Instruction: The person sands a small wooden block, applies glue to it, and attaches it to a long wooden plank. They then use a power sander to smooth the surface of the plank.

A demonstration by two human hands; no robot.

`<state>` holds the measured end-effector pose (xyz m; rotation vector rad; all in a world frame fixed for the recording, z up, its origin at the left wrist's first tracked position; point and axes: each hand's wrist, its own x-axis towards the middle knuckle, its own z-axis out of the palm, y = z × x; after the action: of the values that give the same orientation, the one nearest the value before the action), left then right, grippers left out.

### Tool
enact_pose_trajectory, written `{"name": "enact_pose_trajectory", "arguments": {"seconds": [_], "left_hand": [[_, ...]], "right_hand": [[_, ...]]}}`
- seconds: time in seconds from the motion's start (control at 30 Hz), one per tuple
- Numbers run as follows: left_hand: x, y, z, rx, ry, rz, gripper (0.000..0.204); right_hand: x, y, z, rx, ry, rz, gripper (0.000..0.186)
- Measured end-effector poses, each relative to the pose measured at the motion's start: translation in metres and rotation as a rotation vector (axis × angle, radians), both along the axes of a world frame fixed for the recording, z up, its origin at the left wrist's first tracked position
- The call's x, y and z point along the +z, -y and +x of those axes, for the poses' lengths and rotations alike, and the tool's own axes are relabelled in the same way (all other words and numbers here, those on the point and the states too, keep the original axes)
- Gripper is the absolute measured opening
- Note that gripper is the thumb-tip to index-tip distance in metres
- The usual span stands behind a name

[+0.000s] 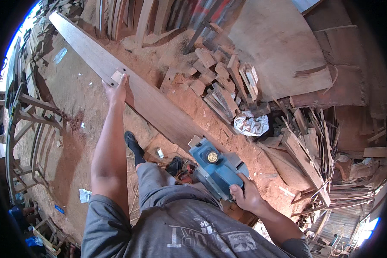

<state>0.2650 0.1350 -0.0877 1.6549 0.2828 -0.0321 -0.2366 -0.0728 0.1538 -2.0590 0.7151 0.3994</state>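
A long wooden board [157,101] runs diagonally from the far left toward my body. My right hand [248,197] is wrapped round the rear handle of a blue electric hand planer [219,165] with a round yellow-topped knob. The planer sits on the near end of the board. On the board farther off, my left hand [115,91] has its thumb and fingers closed about a small pale wood block [118,76]. Two dark spots show on the board near that block. The planer hides the board's near end.
Wood offcuts [215,77] are heaped beyond the board, by a crumpled white sack [251,124]. Large plywood sheets [279,51] lean at the back right. Thin strips and planks [305,146] pile up at right. A wooden frame [34,116] stands at left. Sawdust covers the ground.
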Motion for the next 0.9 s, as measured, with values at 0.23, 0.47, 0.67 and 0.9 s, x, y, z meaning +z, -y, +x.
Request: {"name": "enact_pose_trajectory", "arguments": {"seconds": [0.23, 0.47, 0.67, 0.9], "left_hand": [[0.028, -0.011, -0.009, 0.003, -0.034, -0.040, 0.113], [0.013, -0.009, -0.003, -0.032, -0.025, -0.052, 0.112], [0.010, -0.011, 0.000, -0.024, -0.033, -0.052, 0.109], [0.003, -0.011, -0.002, 0.010, 0.013, -0.052, 0.106]], "right_hand": [[0.001, -0.019, 0.126, 0.014, -0.038, -0.032, 0.069], [0.009, -0.006, 0.014, 0.024, -0.025, 0.008, 0.067], [-0.020, -0.014, 0.132, 0.055, 0.059, -0.100, 0.069], [-0.002, 0.003, -0.002, 0.009, -0.027, 0.004, 0.069]]}}
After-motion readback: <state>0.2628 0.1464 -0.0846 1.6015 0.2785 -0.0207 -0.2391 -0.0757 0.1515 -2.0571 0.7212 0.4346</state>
